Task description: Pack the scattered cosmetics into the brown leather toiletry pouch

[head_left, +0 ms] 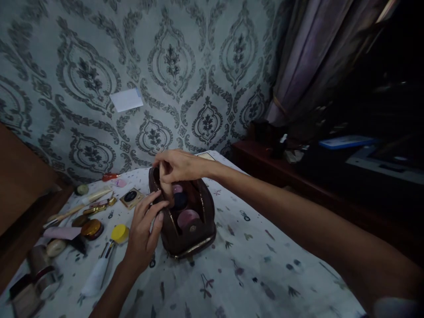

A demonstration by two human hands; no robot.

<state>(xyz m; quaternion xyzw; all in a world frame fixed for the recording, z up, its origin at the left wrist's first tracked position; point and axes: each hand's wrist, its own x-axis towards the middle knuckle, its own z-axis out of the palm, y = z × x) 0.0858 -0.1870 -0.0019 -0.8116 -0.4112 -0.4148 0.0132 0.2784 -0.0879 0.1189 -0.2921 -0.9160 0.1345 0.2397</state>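
A dark brown zip cosmetic bag (188,240) stands unzipped on the patterned cloth, its mouth facing up. Inside it lie a round pink item (188,218) and a dark round item (180,201). My right hand (180,165) reaches over the bag's far end, fingers closed around a beige tube-like item (168,192) that points down into the opening. Its exact kind is partly hidden by the fingers. My left hand (145,227) rests at the bag's left rim, fingers stretched and apart, fingertips touching the edge near the beige item.
Left of the bag lie a yellow-lidded jar (119,234), an amber jar (92,229), a white-handled brush (96,274), a square compact (131,198) and several other cosmetics. A patterned wall rises behind the cloth. A dark red ledge (255,152) runs at the right.
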